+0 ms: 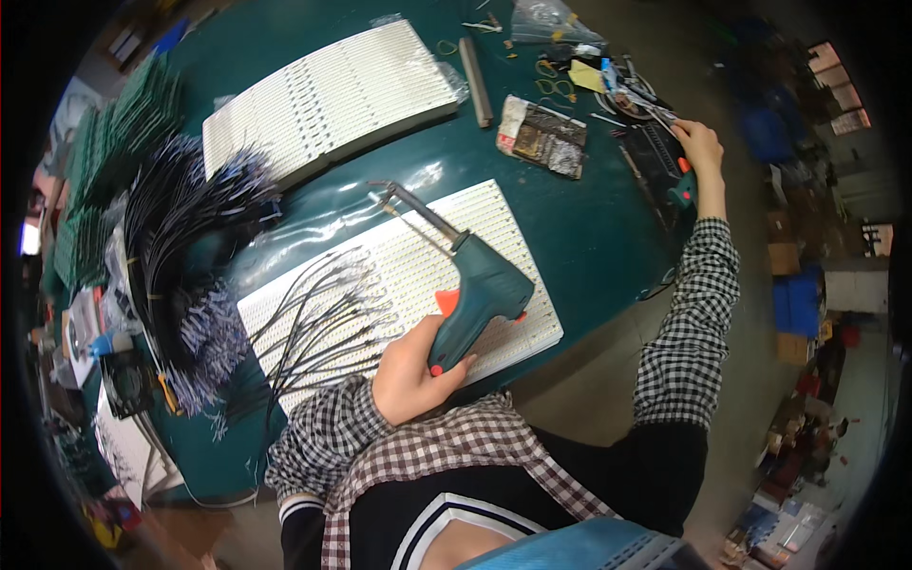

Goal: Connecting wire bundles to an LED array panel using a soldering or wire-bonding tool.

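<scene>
My left hand [407,372] is wrapped around the handle of a dark green soldering gun [494,275] with a red trigger. Its bent metal tip points up and to the left, above a white LED board panel [499,223]. Several black wires [313,309] lie across that panel, their ends at its left and middle rows. Stretched far out to the right, my right hand [701,150] has its fingers closed at a cluster of thin metal tools [648,106] by the table edge. What it grips is too small to tell. Just below that hand is another green-and-red tool handle [680,192].
A thick stack of white LED panels [332,90] lies at the back. Bundled black wires [176,214] and green racks [114,161] fill the left side. Right of centre sits a stained, dirty block [543,138], near a long bar [475,83] and a plastic bag [551,24].
</scene>
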### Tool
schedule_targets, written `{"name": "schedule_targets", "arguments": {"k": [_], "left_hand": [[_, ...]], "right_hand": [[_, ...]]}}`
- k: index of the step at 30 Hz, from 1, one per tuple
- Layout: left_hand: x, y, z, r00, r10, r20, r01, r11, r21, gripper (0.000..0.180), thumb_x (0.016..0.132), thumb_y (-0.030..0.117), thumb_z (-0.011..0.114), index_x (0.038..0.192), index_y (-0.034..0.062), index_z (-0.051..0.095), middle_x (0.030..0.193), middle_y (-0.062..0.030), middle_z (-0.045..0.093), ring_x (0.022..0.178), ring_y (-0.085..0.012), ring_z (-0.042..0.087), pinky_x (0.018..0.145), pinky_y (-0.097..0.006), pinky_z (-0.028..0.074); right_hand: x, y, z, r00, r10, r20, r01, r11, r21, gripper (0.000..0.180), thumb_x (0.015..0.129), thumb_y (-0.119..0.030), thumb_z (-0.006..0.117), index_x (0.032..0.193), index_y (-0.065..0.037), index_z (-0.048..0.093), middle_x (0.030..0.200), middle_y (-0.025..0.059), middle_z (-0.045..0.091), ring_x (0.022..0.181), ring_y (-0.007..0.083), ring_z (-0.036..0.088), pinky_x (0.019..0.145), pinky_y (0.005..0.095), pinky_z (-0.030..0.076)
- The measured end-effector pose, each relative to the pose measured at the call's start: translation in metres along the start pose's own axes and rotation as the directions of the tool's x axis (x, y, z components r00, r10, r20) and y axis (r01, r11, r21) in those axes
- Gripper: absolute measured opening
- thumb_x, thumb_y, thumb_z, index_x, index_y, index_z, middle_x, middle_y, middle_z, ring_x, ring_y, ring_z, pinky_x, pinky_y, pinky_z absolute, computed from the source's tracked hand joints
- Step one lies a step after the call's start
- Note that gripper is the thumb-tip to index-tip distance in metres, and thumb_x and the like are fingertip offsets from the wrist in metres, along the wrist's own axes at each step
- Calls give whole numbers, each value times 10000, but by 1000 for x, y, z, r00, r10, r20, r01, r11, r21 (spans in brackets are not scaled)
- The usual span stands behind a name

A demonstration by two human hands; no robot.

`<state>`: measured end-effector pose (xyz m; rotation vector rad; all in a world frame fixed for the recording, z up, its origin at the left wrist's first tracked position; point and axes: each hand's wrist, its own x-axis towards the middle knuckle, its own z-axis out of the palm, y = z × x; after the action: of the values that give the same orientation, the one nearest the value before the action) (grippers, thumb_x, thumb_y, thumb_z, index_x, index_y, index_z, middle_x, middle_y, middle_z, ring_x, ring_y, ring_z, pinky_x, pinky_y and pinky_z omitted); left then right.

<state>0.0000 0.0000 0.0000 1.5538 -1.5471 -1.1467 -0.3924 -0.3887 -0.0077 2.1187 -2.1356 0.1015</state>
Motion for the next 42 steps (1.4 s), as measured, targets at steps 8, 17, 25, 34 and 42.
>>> {"name": "schedule_targets", "arguments": {"k": [8, 17, 25, 34, 42], "left_hand": [[5, 1, 19, 999, 40, -15, -41, 990, -132, 375, 765, 150, 665, 1078, 14, 508, 803, -190, 595, 695, -338, 618, 617, -353, 482], [4, 3, 24, 997, 77, -33, -79, 992, -99, 375, 757, 179, 661, 1056, 19, 501, 760, -184, 595, 691, -350, 610, 593, -389, 471], [8, 14, 38, 985, 112, -131, -124, 988, -88, 380, 761, 189, 663, 1067, 24, 507, 825, -181, 596, 741, -358, 608, 633, -379, 479], [18, 46, 79, 956, 257, -144, -269, 960, -73, 361, 744, 182, 641, 1011, 5, 475, 850, -203, 587, 741, -385, 591, 610, -434, 473], [-13, 12, -38, 919, 314, -238, -261, 938, 227, 582, 681, 161, 783, 1178, 28, 510, 1234, -168, 502, 1154, -309, 481, 963, -388, 399]], "right_hand": [[18, 21, -17, 997, -71, -16, 70, 996, -58, 318, 849, -406, 517, 1063, -225, 668, 1065, 57, 645, 1010, 285, 587, 841, 426, 462], [-18, 17, -38, 968, -137, -213, 131, 991, -41, 318, 852, -352, 558, 1118, -200, 641, 1012, 106, 635, 981, 285, 593, 834, 377, 465], [-270, -68, -122, 831, -555, -41, 97, 72, 993, 216, 892, -153, 541, 939, 48, 602, 858, 147, 633, 680, 160, 635, 568, 241, 503], [-355, -146, -52, 926, -335, 171, -242, -183, 953, 576, 944, -404, 441, 1276, 65, 408, 1132, 153, 564, 996, 224, 570, 869, 339, 457], [-270, -88, -12, 919, -83, 385, -363, -558, 746, 341, 916, -247, 555, 1172, -23, 531, 1020, 71, 603, 794, 110, 575, 703, 264, 506]]}}
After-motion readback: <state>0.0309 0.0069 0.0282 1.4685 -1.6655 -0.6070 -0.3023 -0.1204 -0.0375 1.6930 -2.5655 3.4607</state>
